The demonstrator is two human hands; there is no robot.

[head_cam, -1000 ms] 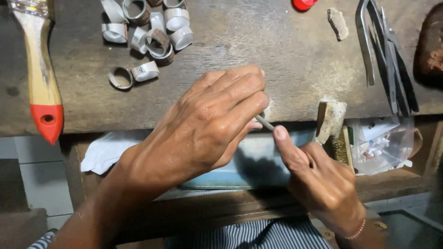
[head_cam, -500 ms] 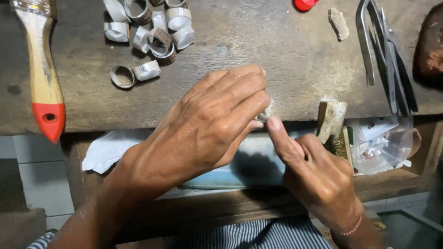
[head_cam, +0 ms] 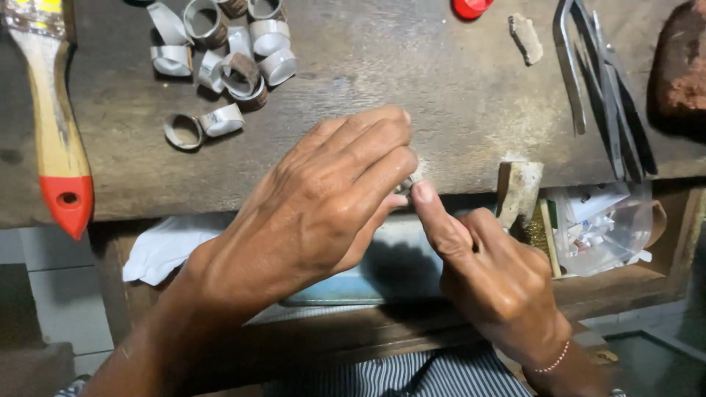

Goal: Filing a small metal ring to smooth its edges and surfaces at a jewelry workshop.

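Pinched in the left hand [head_cam: 323, 198] grip, a small metal ring [head_cam: 407, 182] sits at the surface [head_cam: 412, 81] edge; the right hand [head_cam: 493, 276] presses its thumb on it. It looks light, stiff, slippery, best held by its rim. About ten loose bands [head_cam: 220, 51], one brush [head_cam: 55, 125].

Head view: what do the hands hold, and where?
A small metal piece, mostly hidden, pinched between the left hand fingertips and the right hand thumb; exact place unclear.
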